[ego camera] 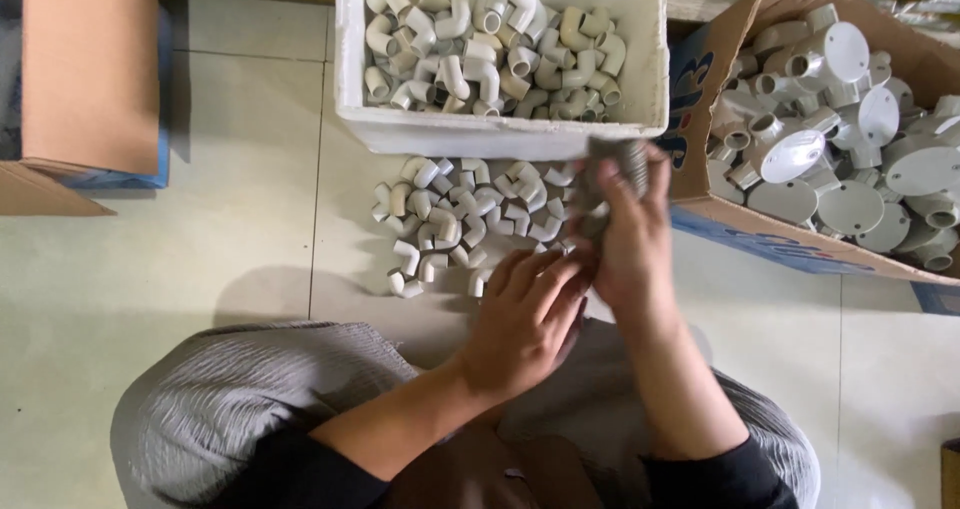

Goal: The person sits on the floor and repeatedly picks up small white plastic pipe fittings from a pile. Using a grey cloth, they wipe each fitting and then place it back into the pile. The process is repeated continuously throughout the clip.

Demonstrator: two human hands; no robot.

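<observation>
Just below the white foam box (500, 134), our right hand (630, 244) clenches a stiff, light grey ribbed piece (615, 164) by its middle; our left hand (525, 314) cups it

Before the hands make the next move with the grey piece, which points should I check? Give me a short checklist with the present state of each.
1. Right hand has a grip on the grey piece: ok, fingers are wrapped around it.
2. Left hand is close enough to help: ok, it is at the lower end of the piece.
3. What exactly the grey piece is: cannot tell, it is blurred.
4. Loose white elbow fittings within reach on the floor: ok.
5. White foam box has more elbows: ok, it is well filled.
</observation>
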